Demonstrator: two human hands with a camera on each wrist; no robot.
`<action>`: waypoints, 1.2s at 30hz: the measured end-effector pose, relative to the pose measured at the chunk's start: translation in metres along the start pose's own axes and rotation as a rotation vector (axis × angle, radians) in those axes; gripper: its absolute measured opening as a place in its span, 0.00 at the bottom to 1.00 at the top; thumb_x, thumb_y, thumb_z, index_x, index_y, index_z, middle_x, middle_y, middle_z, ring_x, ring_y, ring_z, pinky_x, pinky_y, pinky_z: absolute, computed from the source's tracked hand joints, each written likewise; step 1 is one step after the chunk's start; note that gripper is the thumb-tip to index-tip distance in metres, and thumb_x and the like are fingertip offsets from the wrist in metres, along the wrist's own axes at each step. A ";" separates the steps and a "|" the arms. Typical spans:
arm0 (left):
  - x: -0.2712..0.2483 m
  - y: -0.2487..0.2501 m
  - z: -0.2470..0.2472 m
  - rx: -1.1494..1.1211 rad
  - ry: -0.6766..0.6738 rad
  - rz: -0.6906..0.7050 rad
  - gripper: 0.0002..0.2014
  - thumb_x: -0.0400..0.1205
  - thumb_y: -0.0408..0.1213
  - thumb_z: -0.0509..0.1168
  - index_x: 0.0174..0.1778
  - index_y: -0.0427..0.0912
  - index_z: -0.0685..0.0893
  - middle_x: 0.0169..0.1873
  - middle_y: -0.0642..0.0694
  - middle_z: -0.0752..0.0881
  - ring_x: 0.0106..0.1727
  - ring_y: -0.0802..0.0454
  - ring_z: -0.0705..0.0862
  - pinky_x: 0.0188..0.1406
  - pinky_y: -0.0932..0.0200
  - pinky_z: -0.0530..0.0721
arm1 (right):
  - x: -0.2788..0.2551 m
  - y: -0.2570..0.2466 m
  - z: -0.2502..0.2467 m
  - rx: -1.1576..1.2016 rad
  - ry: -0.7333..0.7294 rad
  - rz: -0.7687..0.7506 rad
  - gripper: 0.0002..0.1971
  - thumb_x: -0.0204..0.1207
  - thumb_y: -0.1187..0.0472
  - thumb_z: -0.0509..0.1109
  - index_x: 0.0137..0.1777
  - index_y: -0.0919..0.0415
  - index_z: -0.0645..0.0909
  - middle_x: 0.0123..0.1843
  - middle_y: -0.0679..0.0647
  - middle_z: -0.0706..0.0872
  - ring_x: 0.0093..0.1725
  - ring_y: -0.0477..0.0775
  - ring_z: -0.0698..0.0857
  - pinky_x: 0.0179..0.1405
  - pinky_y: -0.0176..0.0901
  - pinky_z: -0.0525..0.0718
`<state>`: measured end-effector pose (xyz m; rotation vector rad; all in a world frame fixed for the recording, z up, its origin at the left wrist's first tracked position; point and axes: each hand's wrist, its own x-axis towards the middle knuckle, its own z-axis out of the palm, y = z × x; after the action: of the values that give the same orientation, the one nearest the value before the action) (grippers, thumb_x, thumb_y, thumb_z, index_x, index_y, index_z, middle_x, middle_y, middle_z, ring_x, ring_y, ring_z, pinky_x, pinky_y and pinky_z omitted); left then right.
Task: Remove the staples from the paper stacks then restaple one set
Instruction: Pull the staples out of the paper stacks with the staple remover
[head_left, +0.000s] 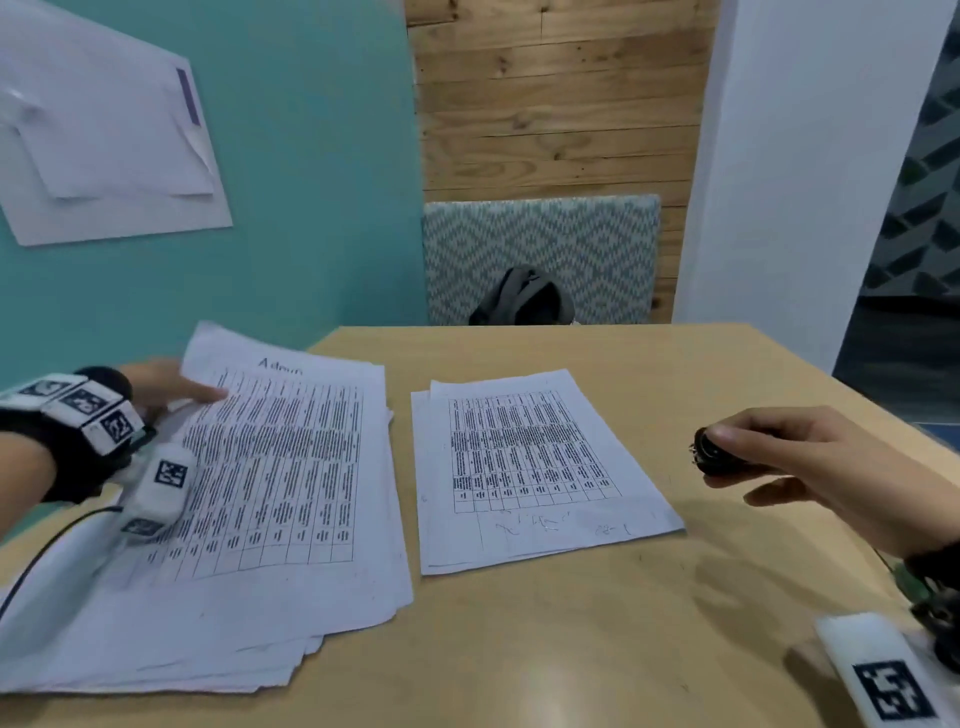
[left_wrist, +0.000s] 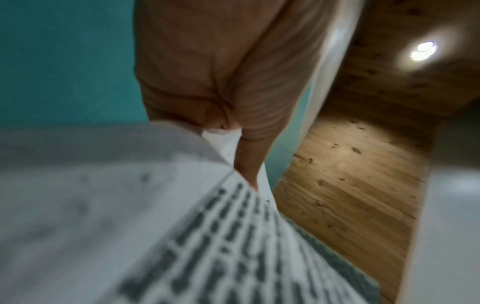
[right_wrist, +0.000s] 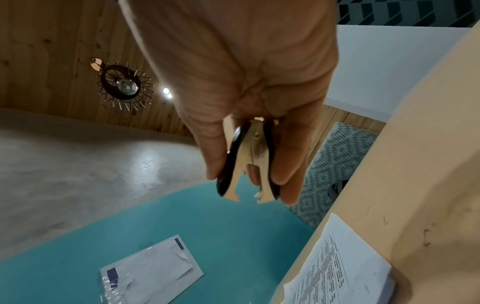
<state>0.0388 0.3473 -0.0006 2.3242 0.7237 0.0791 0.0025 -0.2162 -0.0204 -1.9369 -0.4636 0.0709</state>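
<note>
Staple-removal step. Left hand (head_left: 156, 387) pinches far-left corner of large printed white paper stack (head_left: 270, 483) on tan wooden counter (head_left: 571, 649). Right hand (head_left: 810, 462) grips black metal-clawed staple remover (head_left: 709, 452), right of the smaller stack (head_left: 530, 467). Next: bring claws to pinched corner.

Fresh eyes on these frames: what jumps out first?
Two stacks of printed tables lie side by side on the tan table: the thick left stack and the thinner right stack. The left hand lifts the left stack's far corner. The right hand holds a claw staple remover above the table's right side.
</note>
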 end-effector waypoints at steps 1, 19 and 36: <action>0.004 -0.007 0.005 0.031 -0.041 -0.033 0.17 0.75 0.36 0.70 0.51 0.25 0.79 0.45 0.29 0.86 0.42 0.33 0.84 0.40 0.49 0.83 | 0.000 0.000 0.000 -0.003 -0.005 0.009 0.43 0.32 0.22 0.75 0.44 0.52 0.90 0.46 0.53 0.91 0.45 0.50 0.90 0.39 0.43 0.80; -0.027 -0.056 0.016 0.255 -0.108 -0.212 0.37 0.65 0.12 0.72 0.68 0.33 0.67 0.34 0.35 0.77 0.30 0.44 0.76 0.23 0.59 0.78 | -0.001 -0.003 0.000 -0.014 -0.040 0.062 0.42 0.28 0.22 0.76 0.42 0.49 0.90 0.44 0.52 0.92 0.44 0.49 0.90 0.38 0.43 0.80; -0.051 0.169 0.158 0.465 -0.441 0.079 0.26 0.78 0.46 0.69 0.68 0.35 0.74 0.55 0.42 0.82 0.50 0.47 0.84 0.47 0.55 0.82 | -0.001 0.001 0.003 0.016 -0.034 0.081 0.36 0.41 0.28 0.79 0.40 0.58 0.89 0.43 0.53 0.92 0.43 0.48 0.90 0.32 0.36 0.82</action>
<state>0.1155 0.1229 -0.0063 2.6679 0.4570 -0.6077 0.0010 -0.2145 -0.0221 -1.9412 -0.4053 0.1596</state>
